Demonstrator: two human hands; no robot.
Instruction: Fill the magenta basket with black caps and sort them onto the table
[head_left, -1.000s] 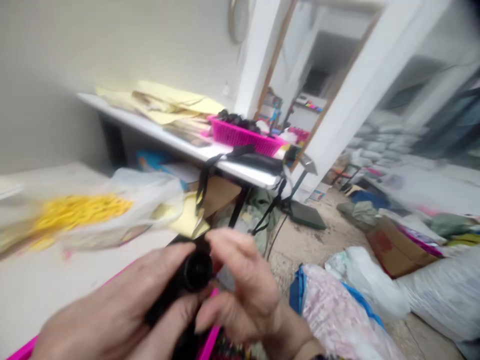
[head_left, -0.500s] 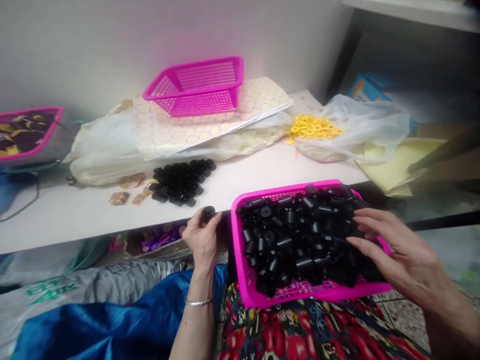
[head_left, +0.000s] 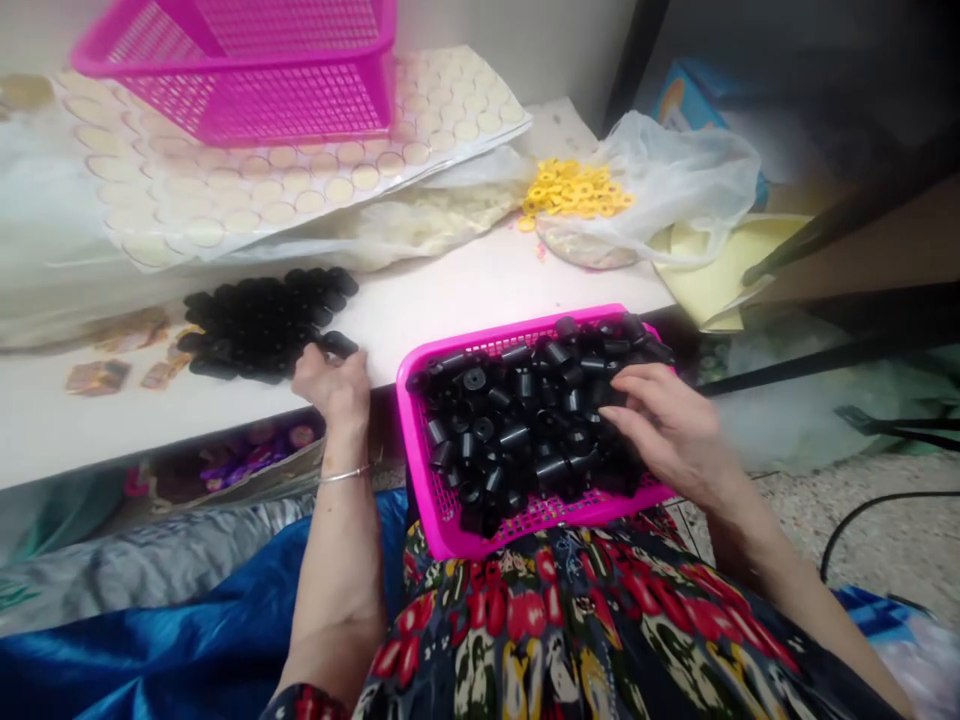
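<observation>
My left hand [head_left: 331, 385] is at the front edge of the white table, thumb and fingers closed around a small black plastic cylinder [head_left: 339, 343]. Just beside it, a cluster of similar black cylinders [head_left: 255, 325] stands packed together on the tabletop. A pink mesh basket [head_left: 416, 470] full of loose black cylinders [head_left: 517, 437] rests at my lap against the table edge. Over the basket's right side is my right hand [head_left: 664, 420], its thumb and fingers apart near the pieces. I see nothing held in it.
An empty-looking pink basket [head_left: 292, 95] sits on sheets printed with circles [head_left: 315, 185]. Yellow rings [head_left: 577, 188] spill from a clear plastic bag [head_left: 675, 180]. Small wrapped packets [head_left: 97, 377] lie left of the cluster. Yellow paper [head_left: 705, 290] hangs over the right edge.
My left hand has carried its black cylinder forward and left, from above the table edge to beside the cluster. My right hand stays over the basket. The view has shifted right and down.
</observation>
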